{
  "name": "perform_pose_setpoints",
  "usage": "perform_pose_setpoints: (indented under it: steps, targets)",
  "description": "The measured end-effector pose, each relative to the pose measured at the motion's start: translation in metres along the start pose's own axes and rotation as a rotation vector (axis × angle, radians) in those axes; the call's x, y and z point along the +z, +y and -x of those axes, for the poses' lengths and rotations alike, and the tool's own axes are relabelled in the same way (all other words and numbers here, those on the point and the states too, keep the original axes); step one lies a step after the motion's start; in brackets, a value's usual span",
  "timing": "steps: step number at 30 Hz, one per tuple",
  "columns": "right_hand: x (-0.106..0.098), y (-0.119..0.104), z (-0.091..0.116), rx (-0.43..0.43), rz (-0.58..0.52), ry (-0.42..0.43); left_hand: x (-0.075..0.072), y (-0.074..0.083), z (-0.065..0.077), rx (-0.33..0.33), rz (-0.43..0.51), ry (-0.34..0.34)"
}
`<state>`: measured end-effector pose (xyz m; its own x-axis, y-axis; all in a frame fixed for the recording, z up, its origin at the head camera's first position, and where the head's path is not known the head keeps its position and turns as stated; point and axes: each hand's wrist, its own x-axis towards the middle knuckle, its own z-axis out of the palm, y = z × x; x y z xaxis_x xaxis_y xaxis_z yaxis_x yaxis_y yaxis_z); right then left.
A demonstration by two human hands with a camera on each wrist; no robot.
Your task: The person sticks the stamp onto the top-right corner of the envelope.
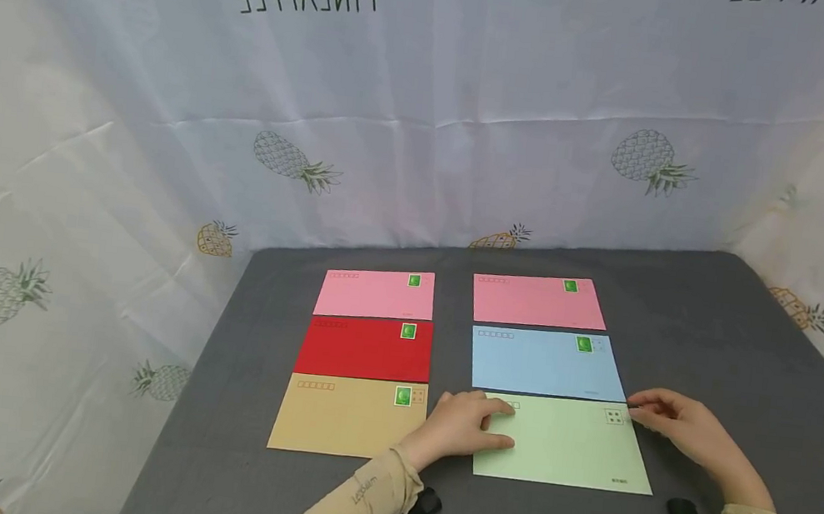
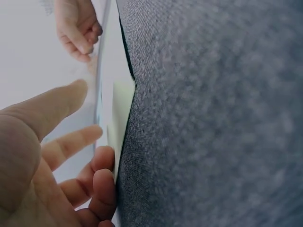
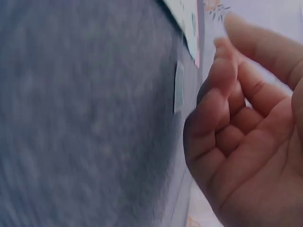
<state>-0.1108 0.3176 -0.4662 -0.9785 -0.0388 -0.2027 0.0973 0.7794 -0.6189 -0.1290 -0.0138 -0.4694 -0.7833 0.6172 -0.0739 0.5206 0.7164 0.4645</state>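
A pale green envelope [image 1: 558, 448] lies flat at the front right of the group, with a printed box but no green stamp at its upper right corner. My left hand [image 1: 465, 426] reaches over its left edge, thumb and index finger apart. In the left wrist view, fingertips [image 2: 104, 158] are right at the edge of the green envelope. My right hand [image 1: 687, 433] is beside the upper right corner, its loosely bent fingers [image 1: 657, 396] close to the printed box. Nothing shows between the right thumb and fingers in the right wrist view [image 3: 246, 109].
Behind the green envelope lie a blue envelope [image 1: 543, 371] and a pink envelope [image 1: 527, 307]. Left stand yellow [image 1: 333, 429], red [image 1: 356, 360] and another pink envelope [image 1: 369, 303], all stamped green. The dark grey table [image 1: 209, 470] meets a pineapple-print curtain [image 1: 429, 167].
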Motion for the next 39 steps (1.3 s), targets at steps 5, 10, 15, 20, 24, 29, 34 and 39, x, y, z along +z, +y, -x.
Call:
perform_pose_setpoints:
  steps: [5,10,15,20,24,29,34,39]
  targets:
    - [-0.007,0.003,-0.001,0.015,0.09,0.05,-0.001,0.0,0.0,0.014,-0.052,-0.035]
    - [-0.009,0.006,-0.004,0.007,0.141,0.057,-0.001,0.0,-0.001,0.017,-0.064,-0.045]
    - [-0.01,0.011,-0.006,-0.017,0.181,0.07,-0.002,0.002,-0.001,0.008,-0.061,-0.059]
    - [-0.01,0.012,-0.006,-0.015,0.193,0.081,-0.002,0.001,-0.001,0.006,-0.071,-0.057]
    - [-0.009,0.01,-0.006,-0.002,0.184,0.078,-0.002,0.0,-0.001,0.005,-0.077,-0.049]
    - [-0.008,0.008,-0.006,0.021,0.167,0.081,-0.003,-0.001,0.0,0.007,-0.077,-0.037]
    - [-0.008,0.007,-0.005,0.022,0.158,0.094,-0.002,-0.001,-0.001,0.013,-0.079,-0.041]
    - [-0.01,0.007,-0.002,0.013,0.155,0.093,-0.001,0.0,-0.002,0.015,-0.074,-0.045]
